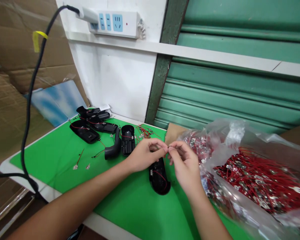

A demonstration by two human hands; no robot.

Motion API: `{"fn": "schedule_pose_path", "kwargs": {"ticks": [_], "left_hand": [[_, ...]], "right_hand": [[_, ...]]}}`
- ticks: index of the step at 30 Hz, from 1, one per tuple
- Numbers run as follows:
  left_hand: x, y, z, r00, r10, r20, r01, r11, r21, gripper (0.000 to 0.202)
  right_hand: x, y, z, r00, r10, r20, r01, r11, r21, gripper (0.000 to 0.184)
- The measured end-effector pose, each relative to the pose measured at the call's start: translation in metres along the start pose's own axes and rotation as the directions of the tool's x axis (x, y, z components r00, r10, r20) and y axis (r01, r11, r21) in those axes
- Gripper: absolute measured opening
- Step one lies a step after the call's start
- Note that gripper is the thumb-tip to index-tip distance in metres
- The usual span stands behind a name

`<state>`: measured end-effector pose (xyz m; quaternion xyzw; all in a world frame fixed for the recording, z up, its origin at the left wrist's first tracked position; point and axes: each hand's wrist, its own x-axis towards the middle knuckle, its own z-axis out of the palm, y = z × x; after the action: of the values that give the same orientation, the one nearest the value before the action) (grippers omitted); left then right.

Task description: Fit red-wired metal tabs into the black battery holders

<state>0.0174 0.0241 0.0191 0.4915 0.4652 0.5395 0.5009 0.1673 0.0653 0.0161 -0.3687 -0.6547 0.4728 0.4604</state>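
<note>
My left hand [150,153] and my right hand [186,163] meet fingertip to fingertip above the green table mat. Both are closed in a pinch on a thin wire, of which only a small dark bit shows between the fingertips. A short red length hangs just below them. Under the hands lies a black plastic housing [160,183], hollow side up, with a red wire across its inside; my left hand hides its far end. Just beyond my left hand stands another black housing [127,140] with battery-like slots. A bent black tube-shaped part [113,146] rests to its left.
Several black housings [85,131] with wires are grouped at the far left. Small metal contacts [75,166] lie on the green mat [52,160]. A clear plastic bag [230,180] full of red-wired contacts fills the right side. A black cable [30,100] hangs from a power strip [115,24].
</note>
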Motion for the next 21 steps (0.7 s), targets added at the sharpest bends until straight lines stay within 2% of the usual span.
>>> {"fn": "schedule_pose_path", "kwargs": {"ticks": [4,6,9,12,17,21], "left_hand": [[0.001,-0.003,-0.002,0.999,-0.033,-0.006,0.033,0.998,-0.054,0.031],[0.001,-0.003,-0.002,1.0,-0.004,-0.021,0.004,1.0,0.004,0.027],[-0.001,-0.001,-0.002,0.982,0.158,-0.104,-0.128,0.959,0.255,0.019],[-0.004,0.0,-0.002,0.934,0.318,-0.163,-0.216,0.865,0.452,0.015],[-0.003,-0.001,-0.009,0.918,0.397,0.005,-0.338,0.776,0.533,0.018],[-0.002,-0.002,-0.013,0.904,0.424,0.059,-0.383,0.74,0.553,0.018]], "right_hand": [[0.0,0.003,0.001,0.998,0.058,0.032,-0.059,0.998,0.037,0.027],[-0.001,0.003,0.002,0.999,0.031,0.017,-0.031,1.0,-0.002,0.027],[-0.002,0.004,0.003,0.999,-0.042,-0.005,0.041,0.99,-0.131,0.025],[-0.002,0.005,0.003,0.998,-0.02,0.062,0.033,0.976,-0.216,0.026],[-0.002,0.008,-0.001,0.986,0.034,0.163,0.006,0.972,-0.235,0.028],[-0.002,0.008,-0.002,0.982,0.063,0.177,-0.03,0.983,-0.18,0.027]]}}
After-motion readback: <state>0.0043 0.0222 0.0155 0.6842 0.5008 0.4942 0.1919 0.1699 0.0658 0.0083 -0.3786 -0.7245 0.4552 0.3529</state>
